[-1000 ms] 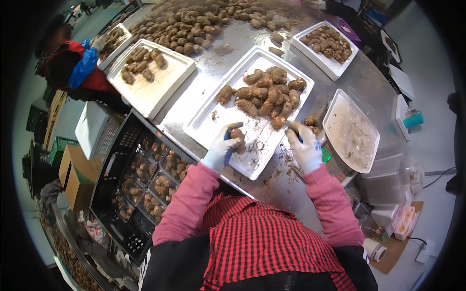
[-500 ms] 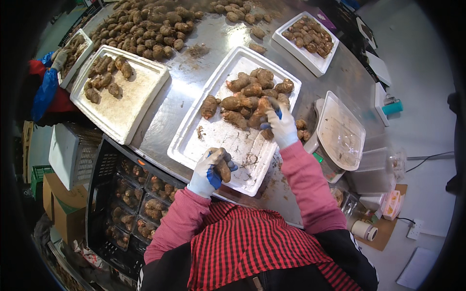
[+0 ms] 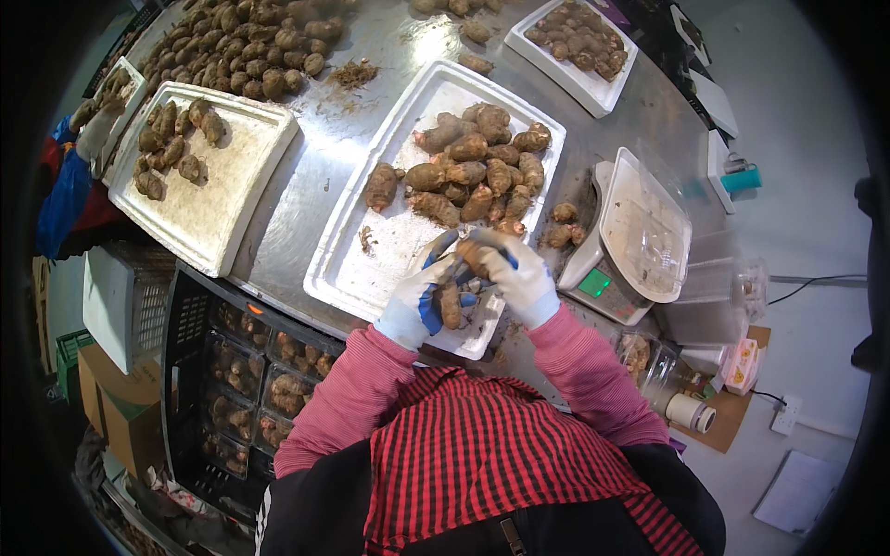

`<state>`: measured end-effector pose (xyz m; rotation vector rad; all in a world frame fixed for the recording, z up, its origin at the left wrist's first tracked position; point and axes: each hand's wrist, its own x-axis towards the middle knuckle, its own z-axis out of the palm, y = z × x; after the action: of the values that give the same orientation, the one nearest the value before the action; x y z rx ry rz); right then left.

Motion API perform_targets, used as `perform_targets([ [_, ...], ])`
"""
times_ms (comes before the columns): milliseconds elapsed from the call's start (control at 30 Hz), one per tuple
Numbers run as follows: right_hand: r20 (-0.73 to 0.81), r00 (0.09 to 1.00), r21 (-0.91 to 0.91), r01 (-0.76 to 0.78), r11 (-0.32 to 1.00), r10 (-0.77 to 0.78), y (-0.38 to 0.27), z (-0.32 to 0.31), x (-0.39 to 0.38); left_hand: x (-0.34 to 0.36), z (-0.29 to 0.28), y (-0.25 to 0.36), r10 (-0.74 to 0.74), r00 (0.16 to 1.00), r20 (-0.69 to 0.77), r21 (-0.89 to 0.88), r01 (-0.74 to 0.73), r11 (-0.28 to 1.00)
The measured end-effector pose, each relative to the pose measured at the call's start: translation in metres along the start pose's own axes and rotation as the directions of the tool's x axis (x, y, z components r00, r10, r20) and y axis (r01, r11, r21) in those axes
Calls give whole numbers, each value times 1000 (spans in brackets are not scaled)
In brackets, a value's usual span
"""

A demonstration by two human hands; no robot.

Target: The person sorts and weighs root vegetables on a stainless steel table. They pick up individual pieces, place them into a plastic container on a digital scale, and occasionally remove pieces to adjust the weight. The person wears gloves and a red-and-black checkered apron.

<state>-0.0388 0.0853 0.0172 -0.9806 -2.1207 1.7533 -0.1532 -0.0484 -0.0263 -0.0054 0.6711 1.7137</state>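
My left hand (image 3: 419,296), in a white and blue glove, is closed on a brown taro tuber (image 3: 450,306) over the lower part of a white foam tray (image 3: 326,264). Beside it, my gloved right hand (image 3: 519,278) grips another tuber (image 3: 473,258), held up against the fingers of my left hand. Just beyond both hands, a heap of knobbly, pink-tipped tubers (image 3: 468,171) fills the upper part of the tray. Some of the left fingers are hidden behind the tubers.
Trays of tubers (image 3: 232,232) (image 3: 612,88) flank a large pile (image 3: 232,51) on the steel table (image 3: 315,167). A scale (image 3: 598,278) with clear lid-like tray stands right, a black crate of packed punnets (image 3: 185,324) lower left. A co-worker's blue sleeve (image 3: 63,213) shows far left.
My right hand has drawn back from the heap with a tuber and come beside my left hand. My left hand has risen slightly and moved right, still holding its tuber.
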Motion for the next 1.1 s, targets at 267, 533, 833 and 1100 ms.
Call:
perform_targets([
  [267, -106, 923, -552, 255, 794, -371, -7, -24, 48, -15, -16, 10, -28, 997, -67, 106, 35, 994],
  [533, 17, 981, -866, 112, 487, -196, 15, 12, 80, -28, -10, 6, -1, 994, -111, 226, 26, 974],
  [833, -38, 917, -493, 329, 806, -398, 9, -9, 15, -21, -8, -12, -5, 999, -44, 124, 10, 992],
  [1100, -68, 964, -111, 250, 962, -258, 0, -14, -38, -20, 16, -6, 158, 987, 9, 368, -150, 918],
])
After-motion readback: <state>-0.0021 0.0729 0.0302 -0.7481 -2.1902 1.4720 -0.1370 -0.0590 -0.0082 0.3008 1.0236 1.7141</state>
